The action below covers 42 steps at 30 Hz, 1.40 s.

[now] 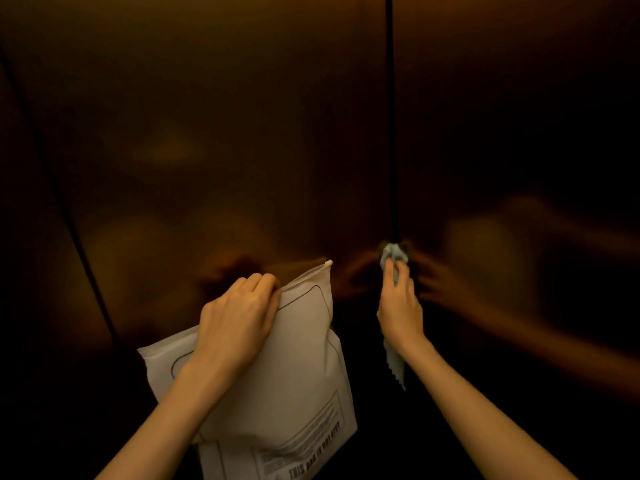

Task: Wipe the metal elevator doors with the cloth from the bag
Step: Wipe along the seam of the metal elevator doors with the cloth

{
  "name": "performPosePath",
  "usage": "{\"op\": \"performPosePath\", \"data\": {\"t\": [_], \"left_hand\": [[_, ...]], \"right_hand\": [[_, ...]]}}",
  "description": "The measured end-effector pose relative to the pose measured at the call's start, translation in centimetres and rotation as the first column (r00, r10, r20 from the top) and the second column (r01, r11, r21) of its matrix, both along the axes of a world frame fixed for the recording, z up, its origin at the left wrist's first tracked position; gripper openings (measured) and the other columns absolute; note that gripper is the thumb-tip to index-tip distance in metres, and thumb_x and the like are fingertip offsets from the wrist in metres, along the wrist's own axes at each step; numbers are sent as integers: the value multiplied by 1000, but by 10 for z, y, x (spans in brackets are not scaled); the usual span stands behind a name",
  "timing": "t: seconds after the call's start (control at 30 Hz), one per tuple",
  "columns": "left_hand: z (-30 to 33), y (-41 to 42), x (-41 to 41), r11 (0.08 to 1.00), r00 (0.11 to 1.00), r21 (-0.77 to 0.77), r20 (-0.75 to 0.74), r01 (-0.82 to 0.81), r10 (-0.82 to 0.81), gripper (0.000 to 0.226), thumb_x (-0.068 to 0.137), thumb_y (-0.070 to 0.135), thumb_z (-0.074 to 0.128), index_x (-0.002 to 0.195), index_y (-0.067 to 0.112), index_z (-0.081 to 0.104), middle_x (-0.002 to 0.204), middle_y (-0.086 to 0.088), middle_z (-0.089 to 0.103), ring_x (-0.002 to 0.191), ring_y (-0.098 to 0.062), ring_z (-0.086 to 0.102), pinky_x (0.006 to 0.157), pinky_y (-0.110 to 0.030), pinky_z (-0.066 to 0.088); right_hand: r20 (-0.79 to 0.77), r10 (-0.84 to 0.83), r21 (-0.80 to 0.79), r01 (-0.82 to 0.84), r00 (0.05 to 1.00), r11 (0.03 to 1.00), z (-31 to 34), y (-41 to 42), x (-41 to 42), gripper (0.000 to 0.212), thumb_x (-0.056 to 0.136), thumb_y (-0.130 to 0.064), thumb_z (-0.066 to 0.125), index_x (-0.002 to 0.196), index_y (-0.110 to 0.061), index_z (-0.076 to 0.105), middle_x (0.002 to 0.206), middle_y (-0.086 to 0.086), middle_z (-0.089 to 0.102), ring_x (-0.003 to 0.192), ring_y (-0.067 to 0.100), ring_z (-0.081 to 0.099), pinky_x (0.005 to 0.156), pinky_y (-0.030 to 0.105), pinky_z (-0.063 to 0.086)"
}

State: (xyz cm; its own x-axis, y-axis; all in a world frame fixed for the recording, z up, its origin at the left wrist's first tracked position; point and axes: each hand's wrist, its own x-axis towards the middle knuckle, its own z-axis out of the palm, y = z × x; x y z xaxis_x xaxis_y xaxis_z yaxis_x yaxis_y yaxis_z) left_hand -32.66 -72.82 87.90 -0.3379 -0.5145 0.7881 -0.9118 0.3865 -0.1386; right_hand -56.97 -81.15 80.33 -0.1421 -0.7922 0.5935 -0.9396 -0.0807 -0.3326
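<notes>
Cloth (393,258) is out of the bag (304,358), pinched by right hand (400,306) against the door (207,133) seam; bag gripped by left hand (239,317); wiping barely begun.

Left hand (239,320) grips the bag (301,375); right hand (400,306) presses the cloth (393,252) against the doors (242,133).

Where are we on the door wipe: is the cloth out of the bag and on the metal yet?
Done: the cloth is out of the bag, which the left hand grips at its top edge. In hand: the right hand holds the cloth against the centre seam of the doors. Left: how much has been wiped cannot be told.
</notes>
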Motion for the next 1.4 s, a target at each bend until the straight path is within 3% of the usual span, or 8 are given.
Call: {"op": "performPosePath", "data": {"t": [0.13,0.27,0.67,0.9,1.03,1.13,1.27,1.4], "left_hand": [[-13,0,-2,999,1000,42,22,-6,5,28,91,35,36,87,20,59,77,6,59,61,-11,56,34,-25,41],[-24,-2,-4,997,996,66,85,-25,19,25,91,33,39,85,19,59,74,5,58,58,-12,55,32,-24,38],[-1,-6,3,998,996,39,83,-39,36,31,92,35,33,88,17,58,80,0,60,67,-19,58,36,-29,39],[-7,-3,4,997,999,70,45,-22,19,15,94,28,49,90,17,59,81,1,60,67,-18,58,37,-29,40],[-20,-5,3,995,997,99,71,-15,8,28,94,35,36,89,18,59,79,2,60,63,-15,58,34,-28,41],[-30,-4,3,988,997,156,72,-13,2,33,92,37,32,88,18,58,75,2,60,59,-15,57,33,-30,42],[-51,-3,12,967,1000,256,18,-8,3,27,94,35,37,91,18,58,76,2,62,60,-16,59,38,-32,47],[-71,7,24,896,988,442,-150,33,38,16,95,22,49,106,18,59,97,1,65,81,-20,63,61,-39,53]], "right_hand": [[171,2,264,-48,985,963,-106,24,2,76,93,-5,45,148,-14,-7,155,10,3,135,27,30,100,34,41],[141,-31,435,-34,989,900,-143,40,2,91,89,-5,53,146,-16,-17,155,5,-6,133,24,32,98,31,43],[181,40,-182,-6,983,983,69,-13,5,72,88,-7,53,147,-5,12,147,17,18,126,33,33,101,39,40],[74,12,-52,-8,997,999,15,-2,3,76,89,-7,53,147,-2,5,150,21,14,132,36,29,103,40,36],[227,31,219,-83,973,972,-65,22,5,58,100,-32,27,148,-15,0,153,12,12,134,31,30,105,39,36],[283,57,282,-140,957,949,-104,29,-3,94,73,-63,-29,148,-17,7,154,9,13,139,30,21,111,43,24],[370,89,365,-233,925,901,-113,39,-9,50,99,-15,18,149,-15,9,155,10,12,141,29,15,114,42,18],[388,54,427,-232,920,874,-97,40,-7,44,100,-29,31,142,-30,18,137,6,38,110,30,50,76,37,44]]}}
